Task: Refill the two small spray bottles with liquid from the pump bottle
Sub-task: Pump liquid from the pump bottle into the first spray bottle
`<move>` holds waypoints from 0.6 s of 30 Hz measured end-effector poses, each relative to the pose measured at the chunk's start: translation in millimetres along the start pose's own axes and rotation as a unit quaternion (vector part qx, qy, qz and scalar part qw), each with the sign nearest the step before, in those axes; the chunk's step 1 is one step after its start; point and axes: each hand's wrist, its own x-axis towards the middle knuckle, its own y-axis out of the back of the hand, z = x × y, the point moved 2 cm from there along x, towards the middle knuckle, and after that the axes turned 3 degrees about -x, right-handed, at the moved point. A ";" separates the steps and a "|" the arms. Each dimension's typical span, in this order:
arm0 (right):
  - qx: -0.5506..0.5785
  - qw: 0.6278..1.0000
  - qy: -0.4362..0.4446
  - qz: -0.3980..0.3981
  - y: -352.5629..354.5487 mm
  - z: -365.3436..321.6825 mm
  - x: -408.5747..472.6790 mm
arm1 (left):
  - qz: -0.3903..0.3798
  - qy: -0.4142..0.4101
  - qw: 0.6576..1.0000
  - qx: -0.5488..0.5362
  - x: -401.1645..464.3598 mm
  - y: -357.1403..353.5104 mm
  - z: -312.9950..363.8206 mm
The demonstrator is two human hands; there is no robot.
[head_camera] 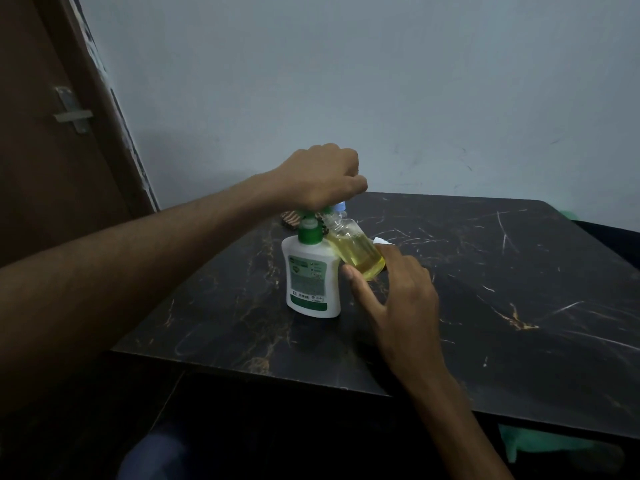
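left hand [323, 178] fisted on pump bottle [311, 271]

The room was dim, with a cool bluish-grey cast and soft, even light. The wall [381, 81] showed a faint shadow just above the worktop [519, 271], whose dark glossy surface carried only weak sheen. The lower edge of the view sank into near black. The wide-angle lens bent the door [41, 133] at the left so it leaned inward. Fine detail looked soft and slightly grainy, and small print on the pump bottle [310, 278] was unreadable.
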 end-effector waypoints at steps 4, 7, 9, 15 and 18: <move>0.001 1.000 0.006 0.009 0.1 0.5 0.3 | -0.015 0.004 1.000 0.002 -0.1 -5.0 2.2; -0.001 1.000 0.008 0.005 -0.3 0.2 0.5 | -0.011 0.010 1.000 -0.004 -2.7 -7.2 1.1; -0.001 1.000 0.004 0.000 0.1 0.5 0.5 | -0.004 0.007 1.000 -0.001 -2.9 -4.7 1.2; 0.000 1.000 0.005 0.009 0.7 -0.4 1.1 | -0.004 0.005 1.000 0.003 -1.9 -0.1 6.0; 0.002 1.000 0.002 0.004 -0.2 0.2 0.3 | -0.015 0.017 1.000 -0.014 -4.1 -4.6 3.5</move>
